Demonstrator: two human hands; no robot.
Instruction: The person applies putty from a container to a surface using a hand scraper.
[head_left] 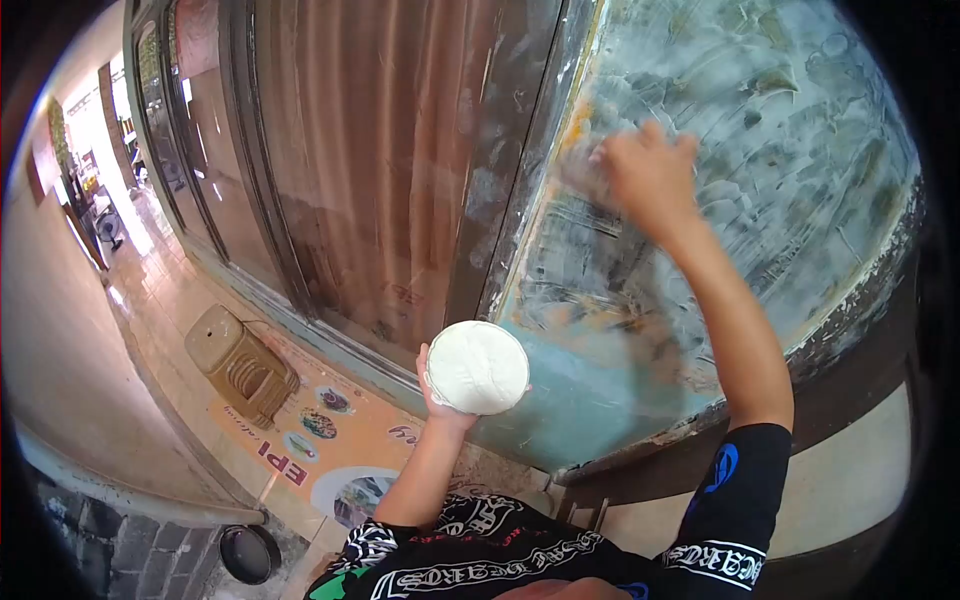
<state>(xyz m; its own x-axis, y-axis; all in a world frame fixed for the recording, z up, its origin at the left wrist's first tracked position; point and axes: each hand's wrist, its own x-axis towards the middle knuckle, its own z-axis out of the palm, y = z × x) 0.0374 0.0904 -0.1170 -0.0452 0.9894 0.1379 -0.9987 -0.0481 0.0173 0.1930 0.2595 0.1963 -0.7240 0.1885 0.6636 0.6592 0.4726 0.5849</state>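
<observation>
My left hand (440,408) is wrapped around a round tub of white paste (478,366), held up in front of me with its open top facing me. Its fingers show at both sides of the tub. My right hand (650,180) is raised at the wall (760,200), near the wall's left edge, with its fingers bent. Motion smears a thin shape at its fingertips, and I cannot make out what it is. The wall carries uneven white and grey smears over blue-green paint, with an orange patch close to the right hand.
Left of the wall stands a dark-framed window (380,150) with a brown curtain behind it. Below lie a brown plastic stool (240,365) and an orange printed banner (315,430). A dark round basin (249,554) sits at lower left. A walkway with a fan (108,228) stretches back left.
</observation>
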